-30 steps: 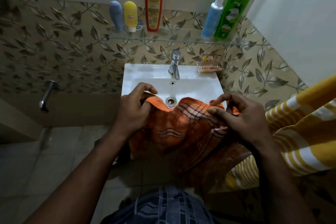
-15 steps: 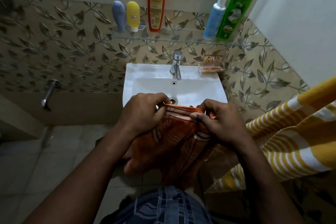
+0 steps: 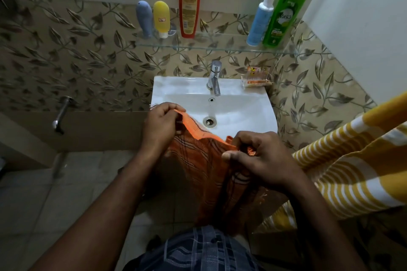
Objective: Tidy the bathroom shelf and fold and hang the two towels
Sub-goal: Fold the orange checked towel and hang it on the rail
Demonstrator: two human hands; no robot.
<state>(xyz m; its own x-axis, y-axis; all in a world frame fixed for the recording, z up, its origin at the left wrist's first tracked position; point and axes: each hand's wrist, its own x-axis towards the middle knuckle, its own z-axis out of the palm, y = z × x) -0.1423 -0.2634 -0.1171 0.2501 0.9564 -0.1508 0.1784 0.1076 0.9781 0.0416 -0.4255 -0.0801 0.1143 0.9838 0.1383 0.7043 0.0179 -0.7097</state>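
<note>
Your left hand (image 3: 161,123) and right hand (image 3: 262,158) pinch the orange towel (image 3: 198,165) by the sink (image 3: 242,103). Five bottles (image 3: 189,6) stand on the shelf (image 3: 220,47) at the top.

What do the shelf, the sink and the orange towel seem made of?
The shelf looks like clear glass: wall tiles show through. The sink is glossy white, probably ceramic. The orange towel is thin woven cloth, draping softly.

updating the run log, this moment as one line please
step: folding orange towel | left hand: grips top edge | right hand: pinches top edge | yellow striped towel: draped at right
</note>
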